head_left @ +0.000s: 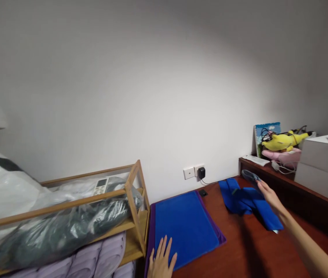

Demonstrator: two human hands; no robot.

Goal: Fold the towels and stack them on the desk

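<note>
My left hand (pixel 161 261) lies with its fingers spread on the lower left part of a flat blue rectangle (pixel 181 227), which looks like fabric and has a purple border. Stretched out over the right side of the red-brown desk, my right hand (pixel 268 194) grips a flat, oval, grey-blue object (pixel 250 177) whose kind I cannot make out. Just below and behind that object, a crumpled blue cloth (pixel 243 200) with long strips lies on the desk.
A wooden rack (pixel 136 216) with plastic-wrapped bundles and lilac slippers (pixel 108 251) stands left, a white remote (pixel 100 186) on top. A black plug (pixel 201 172) sits in the wall socket. The raised right ledge bears a yellow plush toy (pixel 282 142) and white boxes (pixel 323 170).
</note>
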